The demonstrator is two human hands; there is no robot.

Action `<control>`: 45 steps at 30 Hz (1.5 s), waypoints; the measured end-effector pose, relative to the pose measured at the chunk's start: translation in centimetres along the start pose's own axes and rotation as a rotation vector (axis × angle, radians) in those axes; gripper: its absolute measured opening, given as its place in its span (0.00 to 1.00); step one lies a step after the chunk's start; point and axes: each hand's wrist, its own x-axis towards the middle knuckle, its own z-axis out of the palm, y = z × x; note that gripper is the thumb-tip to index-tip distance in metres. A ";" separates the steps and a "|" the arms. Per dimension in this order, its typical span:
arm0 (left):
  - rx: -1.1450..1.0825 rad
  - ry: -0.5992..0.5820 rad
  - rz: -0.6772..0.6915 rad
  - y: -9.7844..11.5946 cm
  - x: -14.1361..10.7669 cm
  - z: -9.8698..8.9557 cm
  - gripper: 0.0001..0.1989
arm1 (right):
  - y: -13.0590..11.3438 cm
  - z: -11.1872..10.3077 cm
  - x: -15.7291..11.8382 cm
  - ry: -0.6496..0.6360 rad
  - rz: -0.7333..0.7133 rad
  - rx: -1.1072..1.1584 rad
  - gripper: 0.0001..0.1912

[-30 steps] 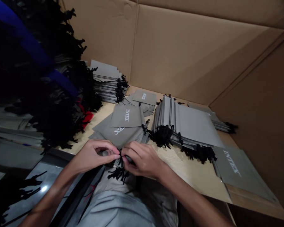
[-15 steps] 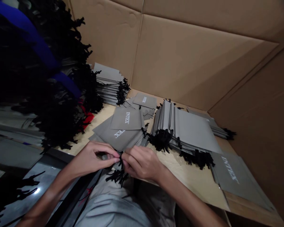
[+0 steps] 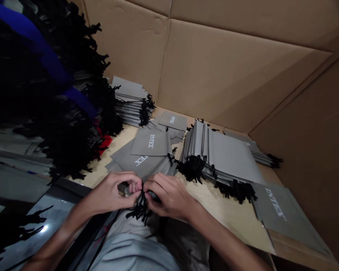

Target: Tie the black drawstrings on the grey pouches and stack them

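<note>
My left hand (image 3: 113, 194) and my right hand (image 3: 169, 197) meet at the table's near edge, pinching a small grey drawstring pouch (image 3: 154, 195) that they mostly hide. Black cords (image 3: 140, 209) hang from between my fingers. Just beyond my hands lie two loose grey pouches printed INTEX (image 3: 149, 143), one overlapping the other. A tall stack of grey pouches with black cord ends (image 3: 228, 158) stands to the right of my right hand.
A wooden table (image 3: 220, 212) is walled by cardboard (image 3: 228, 75) at the back and right. Further pouch stacks (image 3: 128, 101) stand behind. A large black-corded pile (image 3: 59, 113) with a blue strap (image 3: 36, 49) rises at left. My grey clothing (image 3: 130, 244) shows below.
My hands have drawn slightly closer around the pouch and cords, and the head view has shifted a little. The stacks on the table have not moved.
</note>
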 end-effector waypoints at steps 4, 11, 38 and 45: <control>-0.016 -0.027 -0.027 0.2 0.3 0.3 0.05 | -0.1 -0.1 0.2 -0.045 0.047 0.077 0.07; -0.070 -0.102 -0.106 0.4 0.4 0.0 0.02 | 0.0 -0.2 1.0 -0.128 0.053 0.117 0.09; -0.008 0.196 0.082 -0.2 -0.5 0.4 0.08 | 0.2 1.5 3.0 0.119 0.166 0.550 0.08; -0.044 0.073 0.007 -0.2 0.0 0.4 0.03 | 1.2 0.8 2.5 0.100 -0.037 0.209 0.10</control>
